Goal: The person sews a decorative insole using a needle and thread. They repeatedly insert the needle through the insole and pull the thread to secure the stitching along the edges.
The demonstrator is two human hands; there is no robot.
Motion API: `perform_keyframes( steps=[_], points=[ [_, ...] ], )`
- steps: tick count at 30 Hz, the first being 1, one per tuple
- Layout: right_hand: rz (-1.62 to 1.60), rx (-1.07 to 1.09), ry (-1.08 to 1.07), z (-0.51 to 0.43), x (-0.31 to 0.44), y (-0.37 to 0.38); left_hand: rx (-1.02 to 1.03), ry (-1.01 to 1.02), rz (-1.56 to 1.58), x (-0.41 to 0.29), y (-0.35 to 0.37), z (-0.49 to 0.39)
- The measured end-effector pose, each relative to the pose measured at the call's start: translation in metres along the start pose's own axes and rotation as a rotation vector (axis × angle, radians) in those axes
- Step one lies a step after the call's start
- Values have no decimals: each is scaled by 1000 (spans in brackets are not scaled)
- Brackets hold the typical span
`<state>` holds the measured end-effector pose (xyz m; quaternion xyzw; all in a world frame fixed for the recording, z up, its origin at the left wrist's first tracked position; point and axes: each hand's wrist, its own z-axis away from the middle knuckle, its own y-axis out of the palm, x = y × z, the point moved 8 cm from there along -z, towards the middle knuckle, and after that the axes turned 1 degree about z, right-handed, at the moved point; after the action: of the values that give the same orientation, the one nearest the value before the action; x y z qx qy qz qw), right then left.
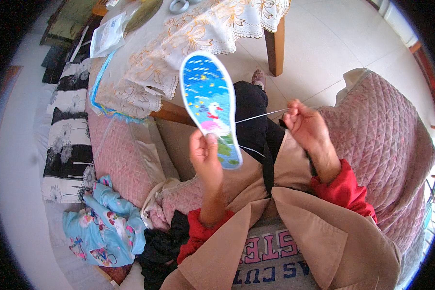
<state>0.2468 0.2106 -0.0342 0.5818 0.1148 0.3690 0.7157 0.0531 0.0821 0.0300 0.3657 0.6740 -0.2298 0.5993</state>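
Note:
An embroidered shoe insole (pixel 206 87) is upright before me, its face showing a white bird with a red beak on a blue ground. My left hand (pixel 207 156) grips its lower left edge, thumb on the front. A white thread (pixel 262 116) runs taut from behind the insole's right edge to my right hand (pixel 304 121), whose fingertips are pinched on it. Whether a needle is in those fingers is too small to tell. Another loose thread end (pixel 252 149) trails across the insole's lower part and off to the right.
A table with a white and gold embroidered tablecloth (pixel 188 36) stands ahead. On it lie a plastic packet (pixel 108 34), grey scissors handles (pixel 179 5) and a bundle of blue thread (pixel 98 83). Pink quilted covers (pixel 380 134) flank me. Light blue printed clothing (pixel 105 224) lies at left.

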Motion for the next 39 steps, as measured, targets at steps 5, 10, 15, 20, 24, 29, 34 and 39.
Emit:
perform_keyframes(
  steps=[5,10,15,20,24,29,34,39],
  points=[
    [127,-129,-200,2,54,-36,-133,32,-80,11,-46,-13],
    [200,-208,-268,6,64,-40,-94,-20,-172,21,-47,-11],
    [374,-105,-68,5,4,-7,-13,-34,-107,33,-22,-6],
    [277,-291,-128,1,21,-29,-111,-110,-139,36,-47,-11],
    [142,-179,-254,-6,63,-38,-39,-151,-155,44,-54,-11],
    [737,-268,-393,11,37,-5,-85,-132,-69,47,-42,-8],
    [1663,141,-460,34,-38,79,23,-116,-89,31,-2,5],
    [1801,251,-895,35,-52,109,74,-31,-168,11,22,17]
  ],
)
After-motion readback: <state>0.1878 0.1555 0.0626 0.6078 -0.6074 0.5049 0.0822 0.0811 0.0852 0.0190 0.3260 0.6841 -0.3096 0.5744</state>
